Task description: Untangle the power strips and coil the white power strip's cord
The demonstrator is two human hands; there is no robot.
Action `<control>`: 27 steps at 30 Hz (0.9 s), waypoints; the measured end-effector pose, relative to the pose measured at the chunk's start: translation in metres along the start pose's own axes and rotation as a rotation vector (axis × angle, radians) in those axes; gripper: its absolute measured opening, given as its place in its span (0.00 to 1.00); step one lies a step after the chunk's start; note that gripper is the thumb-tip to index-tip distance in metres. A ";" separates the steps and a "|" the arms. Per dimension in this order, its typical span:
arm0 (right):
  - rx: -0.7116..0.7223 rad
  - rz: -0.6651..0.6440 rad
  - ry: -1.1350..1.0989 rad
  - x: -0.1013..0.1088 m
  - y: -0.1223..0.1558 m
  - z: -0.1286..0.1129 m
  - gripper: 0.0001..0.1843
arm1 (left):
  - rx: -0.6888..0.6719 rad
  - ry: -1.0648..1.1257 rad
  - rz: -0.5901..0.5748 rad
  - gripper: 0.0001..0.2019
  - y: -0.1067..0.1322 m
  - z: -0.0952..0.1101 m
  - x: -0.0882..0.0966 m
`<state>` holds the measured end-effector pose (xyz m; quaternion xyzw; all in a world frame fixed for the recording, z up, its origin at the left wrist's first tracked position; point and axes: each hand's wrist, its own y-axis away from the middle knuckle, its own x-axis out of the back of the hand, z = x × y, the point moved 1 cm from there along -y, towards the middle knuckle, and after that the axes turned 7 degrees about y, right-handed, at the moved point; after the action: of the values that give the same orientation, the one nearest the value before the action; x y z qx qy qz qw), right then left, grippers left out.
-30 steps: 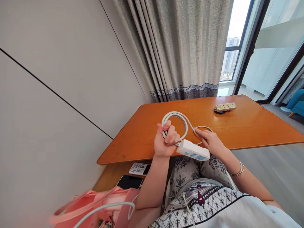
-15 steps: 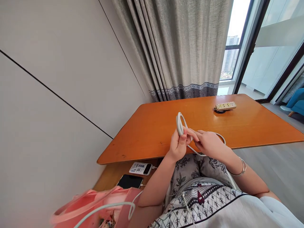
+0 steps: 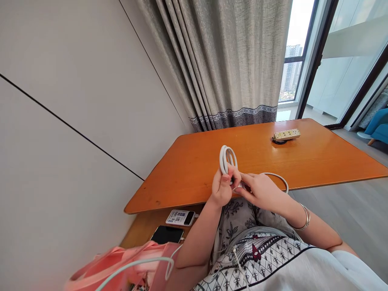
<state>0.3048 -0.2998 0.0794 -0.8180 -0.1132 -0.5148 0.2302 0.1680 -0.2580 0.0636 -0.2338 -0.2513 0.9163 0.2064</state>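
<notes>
A white cable point(image 3: 223, 159) is wound into a few upright loops above the near edge of the wooden table. My left hand point(image 3: 222, 188) is closed around the lower part of these loops. Just to its right, my right hand point(image 3: 262, 190) has its thumb and fingers drawn together at the cable beside the left fingers. From there a loose length of the cable arcs out behind my right wrist over the table edge. The exact spot where the right fingertips meet the cable is partly hidden.
On the wooden table point(image 3: 194, 173) a power strip point(image 3: 286, 135) lies at the far right. Below the near left edge are a white power bank point(image 3: 180, 217) and a black phone point(image 3: 167, 234), both with cords. A pink bag point(image 3: 121, 262) stands at lower left.
The coil in my left hand has shifted slightly left and its loops have spread apart. My right hand has drawn its fingers back from over the left fingers, now lower beside them.
</notes>
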 end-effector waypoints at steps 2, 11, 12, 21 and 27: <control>0.003 -0.043 -0.003 -0.003 0.003 -0.004 0.16 | -0.038 -0.027 0.054 0.24 0.000 -0.006 0.001; 0.083 -0.128 -0.198 -0.013 0.029 -0.001 0.09 | -0.154 0.010 0.248 0.20 -0.012 -0.006 0.017; 0.094 -0.096 -0.124 -0.012 0.030 0.000 0.06 | -0.143 -0.008 0.237 0.20 -0.012 -0.005 0.018; 0.354 0.308 0.118 0.031 0.019 -0.003 0.19 | 0.166 -0.035 -0.017 0.22 -0.006 0.002 0.009; 0.246 0.513 -0.040 0.049 -0.016 0.013 0.24 | 0.471 0.382 -0.331 0.25 0.001 0.001 0.001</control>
<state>0.3305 -0.2823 0.1229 -0.7957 0.0315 -0.4060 0.4484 0.1668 -0.2589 0.0636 -0.3030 -0.0243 0.8429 0.4440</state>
